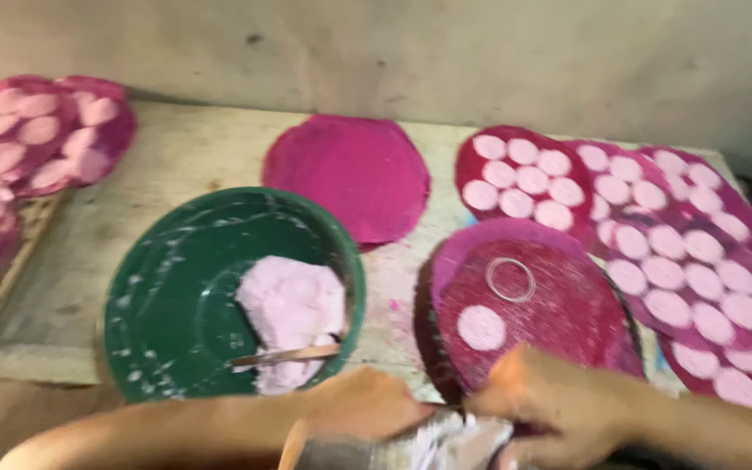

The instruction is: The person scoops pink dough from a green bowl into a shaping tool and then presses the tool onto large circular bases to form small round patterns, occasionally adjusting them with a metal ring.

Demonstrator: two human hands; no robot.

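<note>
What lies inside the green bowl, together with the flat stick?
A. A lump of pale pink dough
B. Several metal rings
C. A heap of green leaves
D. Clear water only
A: the green bowl holds a lump of pale pink dough, and the flat stick rests against it; no water, leaves or rings show inside.

A crumpled silvery-white bundle (pixel 446 439), blurred and cut off by the frame's lower edge, is lying at six o'clock between the two hands. Just above it, at five o'clock, a dark magenta disc (pixel 533 309) is lying flat, carrying one pale pink dough round (pixel 481 328) at its eight o'clock and a clear ring (pixel 511 279) near its centre.
</note>
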